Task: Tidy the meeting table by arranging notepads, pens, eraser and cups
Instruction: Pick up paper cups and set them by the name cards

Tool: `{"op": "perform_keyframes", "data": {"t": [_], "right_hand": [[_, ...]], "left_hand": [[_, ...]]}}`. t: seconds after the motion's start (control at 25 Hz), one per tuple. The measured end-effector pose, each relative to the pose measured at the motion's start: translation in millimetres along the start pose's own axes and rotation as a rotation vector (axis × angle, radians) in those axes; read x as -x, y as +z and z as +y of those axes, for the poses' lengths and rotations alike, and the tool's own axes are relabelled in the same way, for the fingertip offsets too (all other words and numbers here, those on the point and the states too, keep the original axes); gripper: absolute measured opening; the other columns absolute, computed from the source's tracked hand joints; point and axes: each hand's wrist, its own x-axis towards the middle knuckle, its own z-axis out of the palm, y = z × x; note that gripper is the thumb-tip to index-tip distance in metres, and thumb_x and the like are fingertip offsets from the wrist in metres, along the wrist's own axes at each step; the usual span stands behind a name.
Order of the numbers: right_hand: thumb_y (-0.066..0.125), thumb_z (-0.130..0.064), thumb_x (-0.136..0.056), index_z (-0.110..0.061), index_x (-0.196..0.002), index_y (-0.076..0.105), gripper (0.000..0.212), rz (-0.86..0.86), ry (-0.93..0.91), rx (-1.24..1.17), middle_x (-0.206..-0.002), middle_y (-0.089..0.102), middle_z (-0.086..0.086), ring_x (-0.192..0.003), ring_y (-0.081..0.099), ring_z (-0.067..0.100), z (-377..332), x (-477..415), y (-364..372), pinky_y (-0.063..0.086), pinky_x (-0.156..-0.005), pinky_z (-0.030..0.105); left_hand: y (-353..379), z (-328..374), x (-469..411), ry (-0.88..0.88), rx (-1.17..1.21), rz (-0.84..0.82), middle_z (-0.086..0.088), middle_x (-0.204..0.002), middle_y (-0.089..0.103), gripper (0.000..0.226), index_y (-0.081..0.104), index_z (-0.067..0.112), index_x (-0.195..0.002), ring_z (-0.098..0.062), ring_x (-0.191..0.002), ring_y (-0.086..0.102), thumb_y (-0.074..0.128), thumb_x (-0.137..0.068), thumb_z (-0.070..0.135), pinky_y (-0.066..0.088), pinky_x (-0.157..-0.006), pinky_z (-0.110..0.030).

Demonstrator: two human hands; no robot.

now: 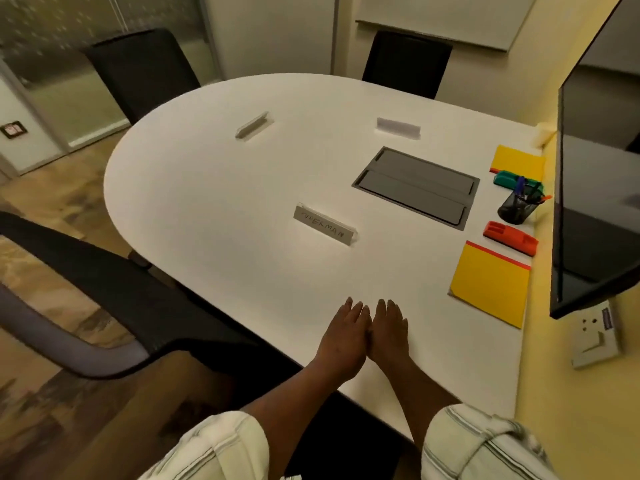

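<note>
Left hand (341,336) and right hand (389,332) lie flat, fingers spread, empty and side by side on the white oval meeting table (225,188). Beyond the right hand, to its right, lies a yellow notepad (490,284), then a red eraser (510,237). Farther on, a black mesh cup (515,209) holds coloured pens (526,190), with a green eraser (509,178) and second yellow notepad (517,161) behind.
</note>
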Motion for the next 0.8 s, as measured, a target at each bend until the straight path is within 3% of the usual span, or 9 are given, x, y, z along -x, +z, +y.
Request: {"op": "perform_keyframes", "data": {"t": [0.12, 0.24, 0.32, 0.52, 0.64, 0.8], "right_hand": [[0.052, -0.028, -0.094, -0.005, -0.151, 0.007, 0.077, 0.053, -0.054, -0.011, -0.159, 0.008, 0.016, -0.148, 0.004, 0.028, -23, -3, -20, 0.012, -0.12, 0.044], [0.051, -0.03, -0.095, -0.006, -0.151, 0.007, 0.075, 0.125, -0.066, 0.009, -0.159, 0.007, 0.015, -0.148, 0.004, 0.029, -54, 1, -48, 0.011, -0.12, 0.044], [0.05, -0.032, -0.096, -0.007, -0.151, 0.01, 0.072, 0.164, -0.054, -0.022, -0.159, 0.009, 0.015, -0.148, 0.004, 0.029, -79, 6, -68, 0.012, -0.12, 0.046], [0.047, -0.035, -0.095, -0.01, -0.144, 0.027, 0.059, 0.245, -0.104, -0.119, -0.151, 0.028, 0.011, -0.144, 0.017, 0.03, -157, 44, -116, 0.014, -0.116, 0.057], [0.034, -0.05, -0.097, -0.012, -0.148, 0.02, 0.065, 0.324, -0.184, -0.172, -0.155, 0.023, 0.009, -0.146, 0.011, 0.03, -207, 77, -132, 0.008, -0.115, 0.057], [0.034, -0.052, -0.097, -0.016, -0.151, 0.011, 0.069, 0.371, -0.276, -0.224, -0.16, 0.01, 0.007, -0.148, 0.003, 0.026, -278, 122, -138, 0.003, -0.117, 0.054]], "left_hand": [[-29, -7, 1, -0.029, -0.039, 0.058, -0.015, -0.146, 0.041, 0.043, 0.043, 0.003, -0.137, -0.031, -0.143, 0.023, 0.041, -0.094, 0.007, 0.006, -0.121, -0.035], [-67, -15, 3, -0.001, -0.099, 0.197, -0.015, -0.137, 0.052, 0.039, 0.049, 0.003, -0.132, -0.031, -0.136, 0.038, 0.045, -0.094, 0.009, 0.002, -0.115, -0.034], [-96, -21, 7, 0.012, -0.094, 0.217, -0.013, -0.136, 0.052, 0.038, 0.046, 0.006, -0.134, -0.031, -0.136, 0.036, 0.041, -0.097, 0.016, 0.003, -0.117, -0.031], [-187, -48, 35, 0.112, -0.138, 0.314, -0.014, -0.132, 0.054, 0.039, 0.048, 0.003, -0.132, -0.03, -0.13, 0.041, 0.04, -0.096, 0.016, 0.011, -0.12, -0.031], [-240, -76, 64, 0.074, -0.096, 0.426, -0.014, -0.135, 0.053, 0.038, 0.049, 0.002, -0.132, -0.03, -0.133, 0.039, 0.041, -0.096, 0.012, 0.006, -0.114, -0.023], [-294, -114, 109, 0.003, -0.045, 0.52, -0.013, -0.129, 0.057, 0.037, 0.051, 0.002, -0.131, -0.029, -0.129, 0.043, 0.042, -0.096, 0.01, 0.002, -0.109, -0.012]]}}
